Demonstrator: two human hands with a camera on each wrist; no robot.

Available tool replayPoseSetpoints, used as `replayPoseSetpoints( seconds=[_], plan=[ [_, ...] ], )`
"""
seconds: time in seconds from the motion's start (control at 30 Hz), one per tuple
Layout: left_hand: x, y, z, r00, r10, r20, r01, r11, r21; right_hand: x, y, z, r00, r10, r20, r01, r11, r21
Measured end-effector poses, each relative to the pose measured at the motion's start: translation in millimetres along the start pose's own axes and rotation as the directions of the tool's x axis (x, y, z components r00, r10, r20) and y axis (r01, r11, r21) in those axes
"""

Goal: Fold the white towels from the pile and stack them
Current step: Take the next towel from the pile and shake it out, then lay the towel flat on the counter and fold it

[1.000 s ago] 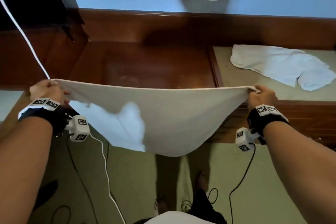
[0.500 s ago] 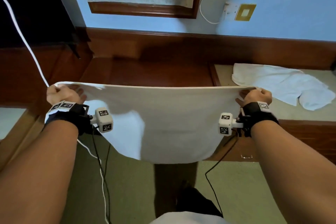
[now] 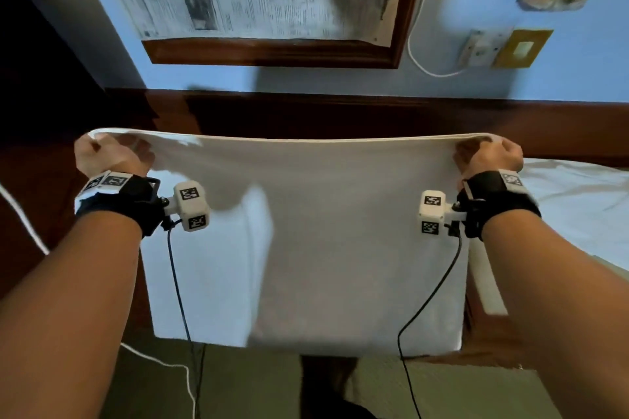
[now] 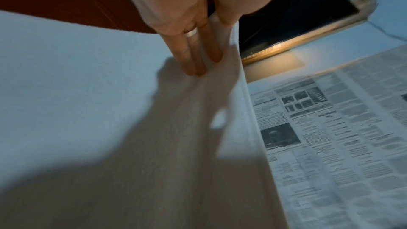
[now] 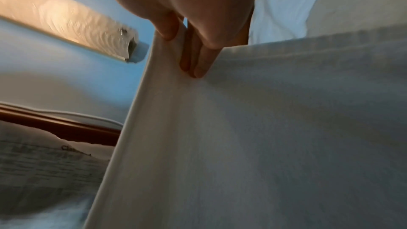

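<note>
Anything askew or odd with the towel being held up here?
Nothing serious. The white towel hangs with its top edge level between the left hand and right hand, each pinching a corner. Only the crumpled towels at right lie unfolded.

Up it goes: the left hand [image 3: 109, 155] and right hand [image 3: 490, 155] have lifted the white towel [image 3: 323, 231] higher, and its top edge, which sagged a second ago, is now pulled taut and level. The lower part no longer droops to a rounded belly; it hangs flat with a straight bottom edge, and now hides most of the wooden bench [image 3: 340, 116].
</note>
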State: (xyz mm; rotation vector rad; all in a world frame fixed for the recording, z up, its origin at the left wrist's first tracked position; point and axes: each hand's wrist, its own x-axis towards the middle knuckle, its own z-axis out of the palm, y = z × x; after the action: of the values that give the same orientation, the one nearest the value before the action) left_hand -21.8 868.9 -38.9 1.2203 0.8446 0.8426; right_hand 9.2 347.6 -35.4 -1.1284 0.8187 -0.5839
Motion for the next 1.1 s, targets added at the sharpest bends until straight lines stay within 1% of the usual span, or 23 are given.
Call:
replayPoseSetpoints(
  seconds=[0.07, 0.13, 0.17, 0.2, 0.23, 0.27, 0.3, 0.33, 0.37, 0.4, 0.43, 0.47, 0.5, 0.57, 0.63, 0.7, 0.73, 0.8, 0.9, 0.93, 0.97, 1.03, 1.1],
  plan=[
    [16, -6, 35, 0.995, -0.053, 0.081, 0.056, 0.998, -0.024, 32, 11, 34, 1.0, -0.024, 0.017, 0.024, 0.999, -0.034],
    [29, -23, 62, 0.961, -0.132, 0.243, 0.142, 0.99, -0.023, 57, 30, 58, 0.991, -0.102, 0.082, 0.116, 0.975, -0.19],
    [32, -39, 73, 0.924, -0.201, 0.327, 0.191, 0.98, 0.062, 66, 48, 65, 0.985, -0.113, 0.134, 0.149, 0.944, -0.294],
    [32, -61, 78, 0.891, -0.252, 0.377, 0.184, 0.961, 0.208, 68, 68, 67, 0.97, -0.112, 0.215, 0.193, 0.895, -0.402],
    [29, -88, 77, 0.885, -0.247, 0.395, 0.075, 0.912, 0.404, 63, 92, 64, 0.946, -0.071, 0.317, 0.237, 0.82, -0.521],
    [24, -120, 69, 0.887, -0.202, 0.415, -0.099, 0.795, 0.599, 59, 123, 53, 0.909, -0.017, 0.416, 0.305, 0.707, -0.638],
    [13, -149, 56, 0.846, -0.194, 0.497, -0.268, 0.65, 0.711, 51, 154, 39, 0.86, 0.061, 0.507, 0.395, 0.551, -0.735],
    [1, -177, 41, 0.762, -0.269, 0.59, -0.407, 0.51, 0.758, 40, 182, 19, 0.803, 0.173, 0.57, 0.483, 0.371, -0.793],
    [-9, -203, 22, 0.672, -0.389, 0.63, -0.516, 0.366, 0.775, 29, 208, -6, 0.75, 0.303, 0.588, 0.561, 0.18, -0.808],
    [-17, -222, 2, 0.609, -0.508, 0.609, -0.606, 0.197, 0.77, 22, 231, -31, 0.719, 0.425, 0.551, 0.605, 0.009, -0.796],
    [-21, -237, -18, 0.577, -0.604, 0.551, -0.665, 0.044, 0.745, 13, 244, -55, 0.71, 0.512, 0.483, 0.613, -0.113, -0.782],
    [-23, -249, -34, 0.559, -0.663, 0.498, -0.698, -0.052, 0.714, 9, 254, -73, 0.71, 0.557, 0.431, 0.609, -0.178, -0.773],
    [-27, -252, -45, 0.549, -0.691, 0.47, -0.716, -0.099, 0.692, 5, 258, -86, 0.705, 0.576, 0.414, 0.617, -0.21, -0.758],
    [-25, -258, -52, 0.541, -0.702, 0.464, -0.739, -0.133, 0.661, 3, 258, -92, 0.693, 0.585, 0.423, 0.642, -0.232, -0.731],
    [-14, -262, -40, 0.547, -0.694, 0.468, -0.742, -0.143, 0.656, 13, 257, -80, 0.688, 0.578, 0.439, 0.659, -0.244, -0.712],
    [3, -266, -15, 0.558, -0.674, 0.483, -0.739, -0.14, 0.659, 30, 259, -58, 0.693, 0.567, 0.445, 0.659, -0.249, -0.71],
    [13, -268, 0, 0.555, -0.664, 0.501, -0.747, -0.133, 0.651, 39, 261, -45, 0.694, 0.556, 0.456, 0.663, -0.247, -0.707],
    [32, -270, 30, 0.527, -0.654, 0.543, -0.77, -0.096, 0.631, 59, 262, -17, 0.701, 0.542, 0.463, 0.656, -0.237, -0.717],
    [37, -268, 49, 0.498, -0.612, 0.614, -0.762, 0.03, 0.647, 69, 259, 7, 0.702, 0.547, 0.456, 0.647, -0.223, -0.729],
    [27, -266, 44, 0.492, -0.591, 0.639, -0.761, 0.064, 0.645, 64, 257, 2, 0.699, 0.546, 0.463, 0.654, -0.225, -0.722],
    [14, -264, 33, 0.494, -0.577, 0.65, -0.766, 0.065, 0.64, 55, 255, -9, 0.694, 0.544, 0.471, 0.662, -0.227, -0.714],
    [-20, -260, -4, 0.503, -0.607, 0.615, -0.776, -0.003, 0.631, 26, 250, -46, 0.687, 0.552, 0.473, 0.669, -0.226, -0.708],
    [-48, -256, -42, 0.502, -0.66, 0.559, -0.774, -0.054, 0.631, -2, 246, -83, 0.676, 0.591, 0.44, 0.66, -0.22, -0.718]
  ],
)
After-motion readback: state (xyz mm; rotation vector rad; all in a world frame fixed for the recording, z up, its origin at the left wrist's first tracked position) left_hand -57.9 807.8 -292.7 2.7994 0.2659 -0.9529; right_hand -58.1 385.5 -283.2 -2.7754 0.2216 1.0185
